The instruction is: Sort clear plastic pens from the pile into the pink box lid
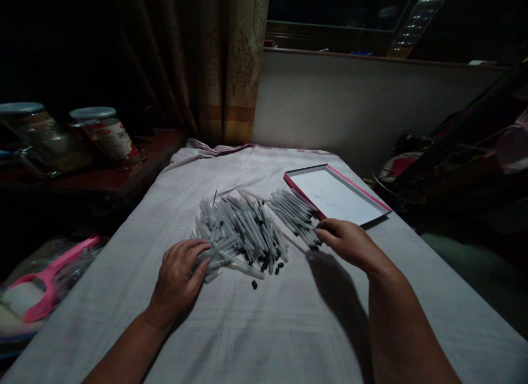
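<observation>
A heap of several white pens with black tips [243,230] lies in the middle of a cloth-covered table [264,318]. My left hand [179,274] rests on the heap's left edge, fingers curled over a few pens. My right hand [346,241] is at the lower end of a tidier row of pens [295,213], its fingers pinched together on the row's tips. A shallow box lid with a pink rim and white inside [336,196] lies just beyond the right hand. Loose black caps [254,285] lie near the heap's front.
Two jars with pale lids [105,132] stand on a dark side table at the left. A pink-handled tool [49,276] lies on a bag at the lower left. A curtain [231,65] hangs behind the table. Dark clutter fills the right side.
</observation>
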{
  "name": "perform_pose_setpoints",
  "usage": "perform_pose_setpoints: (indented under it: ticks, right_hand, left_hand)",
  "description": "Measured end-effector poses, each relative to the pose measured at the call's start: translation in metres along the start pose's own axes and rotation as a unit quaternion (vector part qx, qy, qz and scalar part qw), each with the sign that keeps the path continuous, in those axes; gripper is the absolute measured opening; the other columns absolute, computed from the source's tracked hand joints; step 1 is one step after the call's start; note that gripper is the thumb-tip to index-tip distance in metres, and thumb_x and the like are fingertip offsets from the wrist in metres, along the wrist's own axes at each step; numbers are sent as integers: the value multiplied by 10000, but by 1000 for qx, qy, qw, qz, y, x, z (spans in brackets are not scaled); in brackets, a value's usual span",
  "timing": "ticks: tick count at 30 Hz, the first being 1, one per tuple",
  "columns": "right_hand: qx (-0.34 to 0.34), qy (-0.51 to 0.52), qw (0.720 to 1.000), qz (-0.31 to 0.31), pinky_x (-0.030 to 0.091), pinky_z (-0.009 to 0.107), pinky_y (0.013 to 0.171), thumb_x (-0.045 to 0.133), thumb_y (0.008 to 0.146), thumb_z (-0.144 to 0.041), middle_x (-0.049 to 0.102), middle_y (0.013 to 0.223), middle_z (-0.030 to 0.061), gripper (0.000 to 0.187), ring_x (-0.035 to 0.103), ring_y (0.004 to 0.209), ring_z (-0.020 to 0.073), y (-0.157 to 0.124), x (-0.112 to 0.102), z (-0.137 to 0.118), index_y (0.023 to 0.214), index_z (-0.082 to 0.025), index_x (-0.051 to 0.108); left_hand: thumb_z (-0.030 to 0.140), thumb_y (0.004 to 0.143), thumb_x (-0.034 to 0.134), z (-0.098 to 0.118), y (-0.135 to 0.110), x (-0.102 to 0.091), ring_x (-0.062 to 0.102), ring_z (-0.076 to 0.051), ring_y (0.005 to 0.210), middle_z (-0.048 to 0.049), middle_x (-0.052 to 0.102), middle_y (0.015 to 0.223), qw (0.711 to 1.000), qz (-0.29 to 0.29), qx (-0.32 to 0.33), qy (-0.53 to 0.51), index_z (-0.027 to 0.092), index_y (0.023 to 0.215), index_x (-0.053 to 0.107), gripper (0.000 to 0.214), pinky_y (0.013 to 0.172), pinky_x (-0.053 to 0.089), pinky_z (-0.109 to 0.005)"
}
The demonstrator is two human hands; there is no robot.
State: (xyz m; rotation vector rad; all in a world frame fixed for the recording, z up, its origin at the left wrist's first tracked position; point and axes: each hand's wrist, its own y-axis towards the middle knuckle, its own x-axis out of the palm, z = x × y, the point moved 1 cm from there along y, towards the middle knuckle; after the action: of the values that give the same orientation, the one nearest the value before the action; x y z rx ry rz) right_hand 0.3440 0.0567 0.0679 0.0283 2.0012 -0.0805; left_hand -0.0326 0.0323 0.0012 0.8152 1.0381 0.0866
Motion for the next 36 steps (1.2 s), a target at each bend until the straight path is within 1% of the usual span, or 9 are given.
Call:
perform_pose_setpoints:
  ticks: [4,8,10,12,15,20,27,30,36]
  right_hand:
    - [-107,122,985,-53,435,262,620,503,877,-334,704,735,34,250,629,678,181,-10,4,-32,853,-193,709]
    - [-196,111,965,-134,395,249,613,508,894,-275,690,728,24,234,603,673,163,-21,17,-69,811,-190,710]
    - [-222,109,957,-152,385,245,620,492,913,-259,685,723,22,253,598,672,157,-25,22,-82,793,-187,703]
    - [-237,116,953,-152,380,242,620,469,934,-260,670,708,20,286,589,664,152,-27,26,-89,766,-183,687]
    - [-232,129,955,-131,375,238,607,437,954,-279,632,669,12,335,563,632,144,-25,30,-89,706,-182,640]
    - [-186,155,967,-84,344,235,556,415,950,-312,519,571,-14,360,507,568,138,-18,33,-85,634,-194,539]
    - [-173,202,959,-102,339,239,545,444,933,-352,512,580,-14,351,495,565,132,-16,41,-83,632,-193,529]
    - [-199,228,947,-105,356,236,558,488,916,-318,544,600,-14,296,511,580,128,-16,42,-83,672,-183,586]
    - [-290,261,919,-55,439,248,652,535,915,-271,675,746,33,203,606,688,143,-17,42,-82,827,-173,690]
  left_hand:
    - [293,941,546,13,3,-3,560,-271,1184,-116,593,1261,999,25,17,16,243,1303,501,368,991,455,-433]
    - [298,925,580,23,3,-4,480,-305,1296,-160,491,1390,998,34,49,30,245,1391,408,500,1021,438,-458]
    - [304,932,567,25,3,-4,546,-283,1214,-138,574,1308,997,21,66,24,241,1349,456,437,1006,439,-442]
    - [285,946,537,25,3,-4,630,-233,1033,-84,680,1117,997,2,77,6,235,1243,533,301,979,437,-413]
    - [259,966,499,25,3,-5,650,-180,825,-21,714,896,996,-20,86,-27,225,1063,583,132,954,423,-390]
    - [364,968,507,30,5,-6,642,-215,896,-56,717,953,996,-25,90,-15,202,1111,578,227,929,426,-394]
    - [256,975,484,27,7,-7,628,-181,723,-25,699,810,995,13,97,-8,193,1019,583,125,815,452,-351]
    - [249,961,506,25,5,-8,636,-184,723,-27,700,804,996,2,85,-23,191,1002,593,113,793,451,-352]
    - [241,952,498,25,4,-9,621,-166,663,6,691,756,996,-17,42,-73,204,932,595,105,808,437,-365]
